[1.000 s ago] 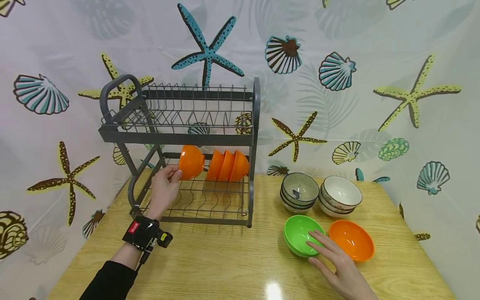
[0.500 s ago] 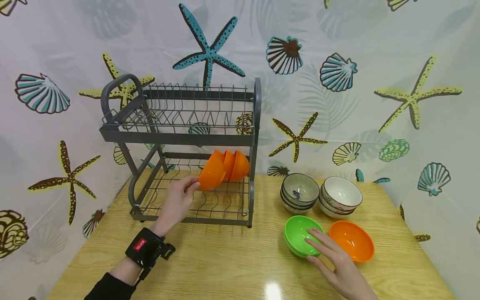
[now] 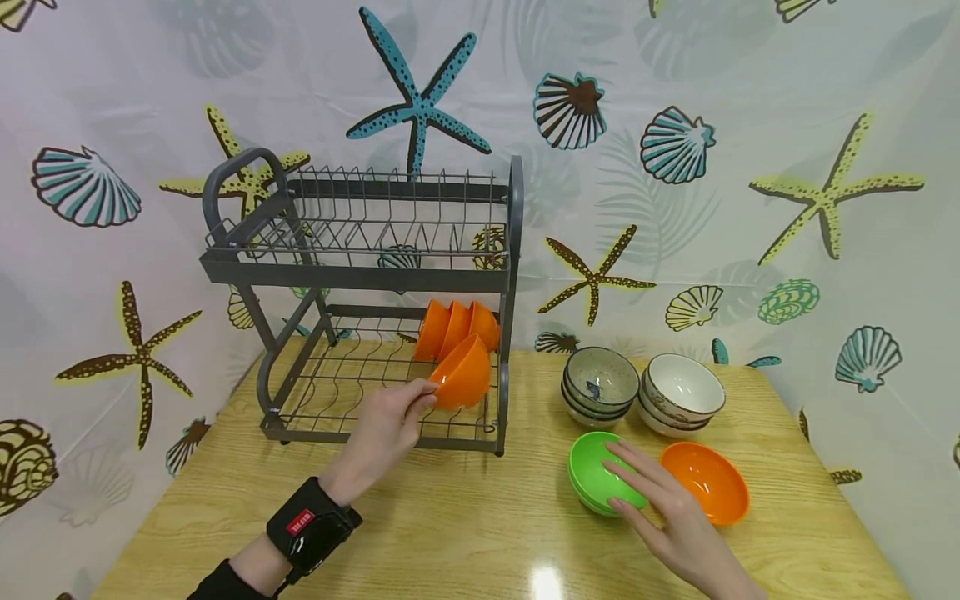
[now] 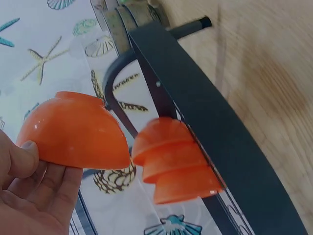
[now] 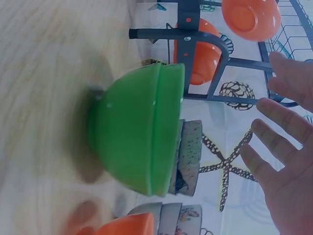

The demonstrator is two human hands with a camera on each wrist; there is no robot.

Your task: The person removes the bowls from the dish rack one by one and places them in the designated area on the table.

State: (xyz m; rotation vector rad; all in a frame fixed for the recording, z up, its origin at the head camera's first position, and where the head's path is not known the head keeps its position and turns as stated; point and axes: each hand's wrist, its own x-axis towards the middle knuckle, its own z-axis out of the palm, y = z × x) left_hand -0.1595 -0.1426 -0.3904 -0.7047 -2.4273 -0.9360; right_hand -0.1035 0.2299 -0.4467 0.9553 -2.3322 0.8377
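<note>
My left hand [image 3: 381, 429] pinches an orange bowl [image 3: 467, 377] by its rim, thumb on one side and fingers on the other. The bowl is tilted in front of the lower tier of the grey dish rack [image 3: 360, 277]. Behind it, several orange bowls [image 3: 432, 331] stand on edge, nested in a row at that tier's right end. In the left wrist view the held bowl [image 4: 78, 132] is apart from the nested row [image 4: 171, 156]. My right hand [image 3: 678, 521], fingers spread and straight, hovers over the stacked green bowls [image 3: 587, 457] and holds nothing.
Another orange bowl [image 3: 705, 483] sits right of the green ones on the wooden table [image 3: 450, 533]. Behind them are a stack of grey speckled bowls [image 3: 600, 379] and a stack of white patterned bowls [image 3: 684, 387]. A printed curtain [image 3: 750, 50] hangs behind.
My left hand has drawn one orange bowl from left of the nested row, moving it right and towards me, in front of the others. The right hand has barely moved.
</note>
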